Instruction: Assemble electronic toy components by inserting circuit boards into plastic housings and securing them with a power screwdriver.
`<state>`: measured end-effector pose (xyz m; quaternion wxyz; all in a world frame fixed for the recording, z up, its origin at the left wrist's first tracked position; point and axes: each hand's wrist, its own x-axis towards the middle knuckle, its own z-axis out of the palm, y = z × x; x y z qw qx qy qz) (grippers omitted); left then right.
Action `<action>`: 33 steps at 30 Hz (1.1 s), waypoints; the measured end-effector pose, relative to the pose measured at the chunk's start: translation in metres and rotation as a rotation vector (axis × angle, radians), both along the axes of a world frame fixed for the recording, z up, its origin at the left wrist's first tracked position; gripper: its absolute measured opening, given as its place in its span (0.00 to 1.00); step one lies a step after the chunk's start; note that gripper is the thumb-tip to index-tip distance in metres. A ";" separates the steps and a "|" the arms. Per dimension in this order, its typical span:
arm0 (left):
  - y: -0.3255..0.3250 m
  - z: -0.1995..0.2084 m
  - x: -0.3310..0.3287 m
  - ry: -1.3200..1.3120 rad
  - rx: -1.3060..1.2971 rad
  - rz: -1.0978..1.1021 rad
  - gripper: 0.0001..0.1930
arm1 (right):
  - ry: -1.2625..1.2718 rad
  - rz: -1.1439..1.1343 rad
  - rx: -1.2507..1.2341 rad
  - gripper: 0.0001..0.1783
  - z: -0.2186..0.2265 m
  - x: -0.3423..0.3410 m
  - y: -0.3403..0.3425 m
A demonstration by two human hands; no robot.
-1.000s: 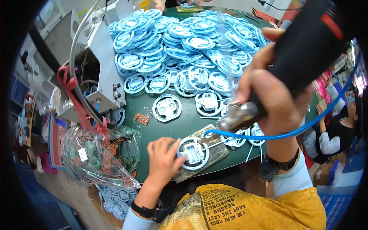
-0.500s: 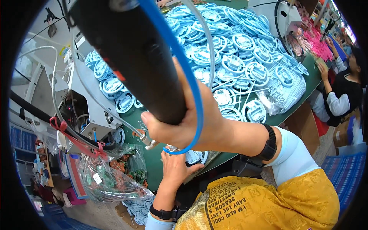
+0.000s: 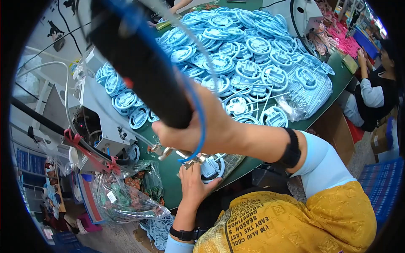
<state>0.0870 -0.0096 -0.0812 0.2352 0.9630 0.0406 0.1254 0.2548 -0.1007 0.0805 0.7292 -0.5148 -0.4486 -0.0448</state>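
Observation:
My right hand (image 3: pixel 213 122) is wrapped round the thick black body of a handheld power screwdriver (image 3: pixel 145 69), which leans across the view and is blurred. A blue hose loops down past that hand to metal fittings (image 3: pixel 196 159) at the tool's lower end. Under the fittings, a light-blue round plastic part (image 3: pixel 213 168) lies near the table's front edge. My left hand (image 3: pixel 193 183) grips this part from the left, thumb along its near side and fingertips partly hidden by the fittings. The tool's tip and its contact with the part cannot be made out.
A large heap of similar light-blue parts (image 3: pixel 253 46) covers the far side of the green table (image 3: pixel 168 187). Bagged thin sticks (image 3: pixel 310 99) lie at right, near another person (image 3: pixel 373 95). At left stand a grey machine (image 3: pixel 110 128) and a clear bag of circuit boards (image 3: pixel 126 194).
My right hand and the screwdriver sit slightly farther left and higher in view. More of the part and the metal fittings now shows. My left hand remains at the part.

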 end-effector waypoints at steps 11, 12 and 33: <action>0.008 -0.030 -0.016 0.312 -0.245 0.129 0.47 | -0.111 -0.052 0.012 0.24 0.000 -0.026 -0.013; 0.007 -0.029 -0.014 0.289 -0.218 0.113 0.48 | -0.112 -0.058 0.008 0.24 -0.001 -0.027 -0.016; -0.006 -0.016 -0.015 0.023 -0.178 0.125 0.29 | -0.226 -0.091 -0.129 0.39 -0.018 -0.040 -0.013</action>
